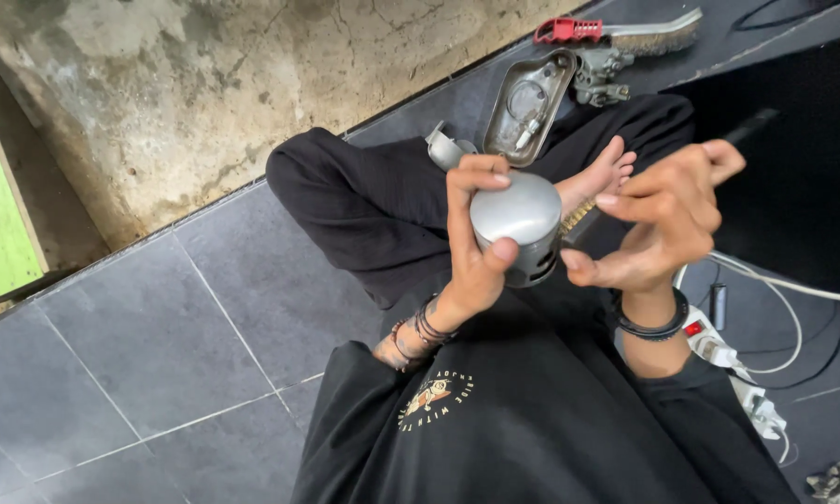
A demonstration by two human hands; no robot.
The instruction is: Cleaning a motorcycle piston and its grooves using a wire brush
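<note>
From the head camera, the left hand (471, 252) wraps a round grey metal piston (523, 229) at the middle of the frame, thumb pressed on its near side and fingers curled over the dome. At three o'clock from it the right hand (667, 219) pinches a thin dark-handled tool (751, 124), whose tip seems to meet the piston's side; the contact point is hidden.

To work well, the left grip should stay firm so the piston does not turn under the tool, with short strokes kept away from the thumb.

A bare foot (599, 177) lies just behind the piston, so room at twelve o'clock is tight. A metal cover (530, 105) and a wire brush (625, 35) lie farther up. White cables (775, 280) trail at four o'clock. The tiled floor (159, 336) at eight o'clock offers open room.
</note>
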